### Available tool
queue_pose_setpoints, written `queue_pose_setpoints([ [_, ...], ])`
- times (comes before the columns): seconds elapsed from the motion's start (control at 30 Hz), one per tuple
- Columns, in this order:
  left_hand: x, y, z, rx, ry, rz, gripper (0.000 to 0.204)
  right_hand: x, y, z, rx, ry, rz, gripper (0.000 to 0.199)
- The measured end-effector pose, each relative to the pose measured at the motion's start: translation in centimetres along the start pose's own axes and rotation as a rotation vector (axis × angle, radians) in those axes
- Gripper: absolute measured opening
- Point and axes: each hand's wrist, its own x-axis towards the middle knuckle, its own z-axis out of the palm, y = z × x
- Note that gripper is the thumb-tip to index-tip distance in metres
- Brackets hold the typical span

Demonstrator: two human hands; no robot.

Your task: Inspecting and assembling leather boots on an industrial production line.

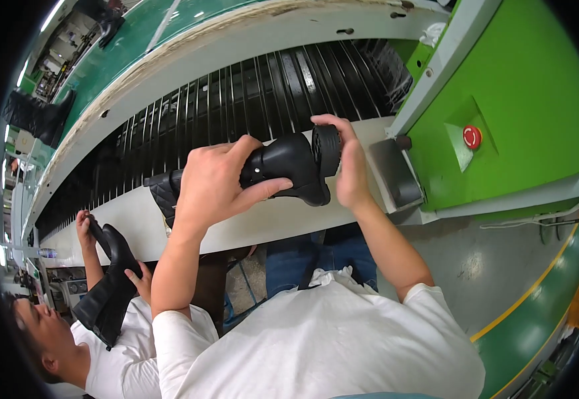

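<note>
A black ankle-strapped boot (284,158) lies sideways in the air over the pale ledge, its quilted shaft pointing left. My left hand (213,176) is wrapped round it near the ankle, thumb stretched along the near side. At the foot end is a thick ridged black sole (329,147). My right hand (349,166) is closed about this sole from the right, fingers over its far edge. A dark gap shows between part of the sole and the boot's underside; whether they join elsewhere I cannot tell.
Beyond the ledge (243,231) runs a conveyor of metal rollers (263,86). A green machine panel (529,133) with a red button (472,137) stands right, beside a metal box (399,173). At left, a co-worker holds another black boot (113,286). More boots (40,116) stand far left.
</note>
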Motion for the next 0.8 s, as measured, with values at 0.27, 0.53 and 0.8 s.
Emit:
queue_pose_setpoints([
  [0.27, 2.0, 0.0, 0.1, 0.009, -0.17, 0.002, 0.059, 0.9, 0.3, 0.8, -0.014, 0.072, 0.004, 0.081],
  [0.53, 2.2, 0.4, 0.2, -0.055, -0.111, 0.039, 0.063, 0.7, -2.1, 0.6, -0.114, 0.119, 0.031, 0.044],
  [0.8, 1.9, 0.5, 0.5, -0.088, -0.14, 0.016, 0.065, -0.2, 0.1, 1.8, 0.062, 0.257, 0.121, 0.052],
])
